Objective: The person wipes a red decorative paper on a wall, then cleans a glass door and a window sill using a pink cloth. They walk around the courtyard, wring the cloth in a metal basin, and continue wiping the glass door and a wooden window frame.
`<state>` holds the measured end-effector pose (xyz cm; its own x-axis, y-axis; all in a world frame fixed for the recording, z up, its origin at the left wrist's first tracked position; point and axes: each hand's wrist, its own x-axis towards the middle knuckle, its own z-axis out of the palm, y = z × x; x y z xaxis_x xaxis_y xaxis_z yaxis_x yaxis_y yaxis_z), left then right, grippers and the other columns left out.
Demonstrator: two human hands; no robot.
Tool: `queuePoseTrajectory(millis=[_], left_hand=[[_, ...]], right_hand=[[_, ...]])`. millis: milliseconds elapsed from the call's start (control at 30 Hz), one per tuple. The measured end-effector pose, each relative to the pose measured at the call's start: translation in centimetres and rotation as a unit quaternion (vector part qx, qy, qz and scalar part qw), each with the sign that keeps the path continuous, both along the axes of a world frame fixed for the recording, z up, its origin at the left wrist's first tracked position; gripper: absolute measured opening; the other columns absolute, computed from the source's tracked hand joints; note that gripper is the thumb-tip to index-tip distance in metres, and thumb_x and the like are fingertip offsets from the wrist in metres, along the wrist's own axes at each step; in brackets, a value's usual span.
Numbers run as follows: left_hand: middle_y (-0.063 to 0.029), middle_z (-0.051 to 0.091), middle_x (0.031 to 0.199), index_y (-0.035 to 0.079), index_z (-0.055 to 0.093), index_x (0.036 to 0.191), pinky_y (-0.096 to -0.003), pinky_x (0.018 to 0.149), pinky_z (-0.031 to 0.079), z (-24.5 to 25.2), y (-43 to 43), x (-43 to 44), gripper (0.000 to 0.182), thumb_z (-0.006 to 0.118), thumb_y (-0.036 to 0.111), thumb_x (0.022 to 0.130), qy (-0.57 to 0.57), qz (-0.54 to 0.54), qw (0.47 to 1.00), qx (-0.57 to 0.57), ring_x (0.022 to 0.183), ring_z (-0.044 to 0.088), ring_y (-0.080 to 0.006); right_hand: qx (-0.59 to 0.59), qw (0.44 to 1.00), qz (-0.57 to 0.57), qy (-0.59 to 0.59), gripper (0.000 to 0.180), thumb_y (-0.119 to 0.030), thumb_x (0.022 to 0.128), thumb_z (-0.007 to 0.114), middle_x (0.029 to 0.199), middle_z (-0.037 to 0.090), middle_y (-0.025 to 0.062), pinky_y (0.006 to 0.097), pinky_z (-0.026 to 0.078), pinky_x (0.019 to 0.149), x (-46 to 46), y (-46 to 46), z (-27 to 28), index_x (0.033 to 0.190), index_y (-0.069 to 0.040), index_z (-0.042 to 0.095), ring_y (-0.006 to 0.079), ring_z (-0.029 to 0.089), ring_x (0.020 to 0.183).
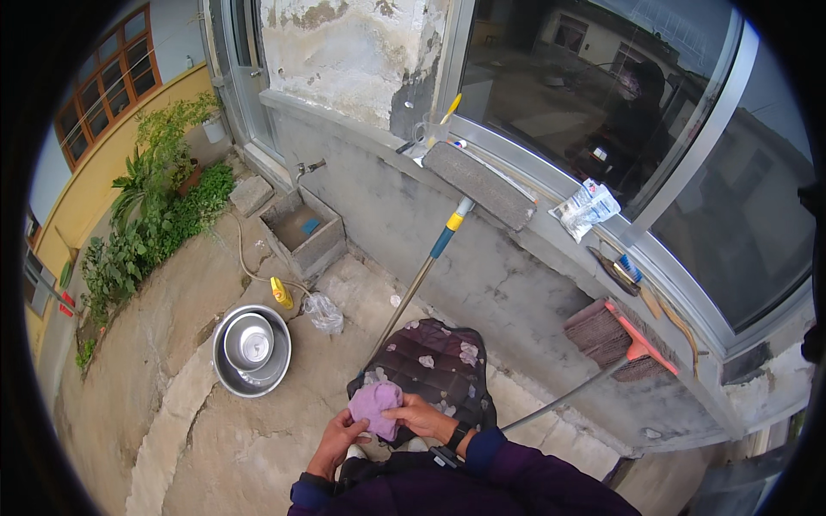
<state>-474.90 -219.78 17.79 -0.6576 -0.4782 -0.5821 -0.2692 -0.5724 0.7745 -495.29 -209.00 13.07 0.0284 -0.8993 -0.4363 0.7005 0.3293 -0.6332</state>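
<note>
A bunched lilac cloth [373, 406] is held between both hands in front of my body. My left hand [337, 440] pinches its lower left edge with thumb and fingers. On the other side, my right hand [423, 416] grips the cloth with the thumb on top; a dark watch band circles that wrist. Just beyond and below the hands is a dark quilted pad [439, 361] with pale flower shapes. What supports the pad is hidden.
Left on the ground stand nested steel basins [219, 351], a yellow bottle [281, 292] and a clear plastic bag [324, 314]. A concrete trough [313, 248] sits under a tap [311, 168]. A flat mop [481, 184] and a red-headed broom [635, 342] lean on the wall ledge.
</note>
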Motion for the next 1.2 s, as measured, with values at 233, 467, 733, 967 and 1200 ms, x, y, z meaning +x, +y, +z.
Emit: queuePoseTrajectory(millis=[233,467,733,967,1200], left_hand=[[-0.0114,0.07,0.105,-0.002,0.059,0.124,-0.0348,0.078,0.061,-1.8,-7.0,2.7,0.031,0.065,0.013,0.097,0.013,-0.068,0.997,0.021,0.091,0.071,-0.0223],[-0.0081,0.068,0.079,-0.001,0.067,0.107,-0.0301,0.065,0.057,-3.7,-16.6,8.1,0.016,0.064,0.009,0.095,0.024,-0.118,0.993,0.011,0.065,0.067,-0.0161],[-0.0015,0.057,0.062,0.001,0.07,0.096,-0.0271,0.048,0.043,-5.3,-23.7,12.6,0.013,0.064,0.013,0.097,0.006,-0.132,0.991,0.006,0.05,0.05,-0.0104],[0.0017,0.053,0.062,0.003,0.07,0.093,-0.0256,0.046,0.038,-4.1,-27.4,15.8,0.016,0.066,0.018,0.097,0.004,-0.113,0.994,-0.011,0.049,0.045,-0.0079],[0.0012,0.052,0.061,0.002,0.069,0.091,-0.0271,0.044,0.037,-3.2,-30.2,19.3,0.016,0.066,0.017,0.096,-0.029,-0.044,0.999,-0.004,0.047,0.044,-0.0088]], right_hand=[[0.002,0.994,-0.108,0.016,0.039,-0.004,0.089,0.075,0.117,0.07,0.0064,0.0378,0.054,0.096,1.5,-5.3,0.0,0.127,-0.003,0.064,0.0187,0.068,0.107],[0.047,0.987,-0.154,0.021,0.037,-0.005,0.092,0.072,0.122,0.068,0.0075,0.0403,0.052,0.1,7.4,-10.9,0.9,0.128,-0.002,0.063,0.0212,0.067,0.111],[0.063,0.976,-0.206,0.042,0.038,-0.005,0.091,0.073,0.119,0.069,0.008,0.0382,0.056,0.094,11.8,-15.7,1.5,0.128,-0.002,0.063,0.0212,0.068,0.106],[0.021,0.944,-0.322,0.069,0.035,-0.002,0.09,0.071,0.118,0.069,0.0097,0.0422,0.055,0.096,9.8,-19.1,3.9,0.125,-0.002,0.064,0.0242,0.068,0.107],[-0.008,0.926,-0.373,0.059,0.034,0.004,0.089,0.068,0.118,0.069,0.0099,0.045,0.053,0.1,7.2,-24.4,4.3,0.122,-0.001,0.063,0.0256,0.067,0.109]])
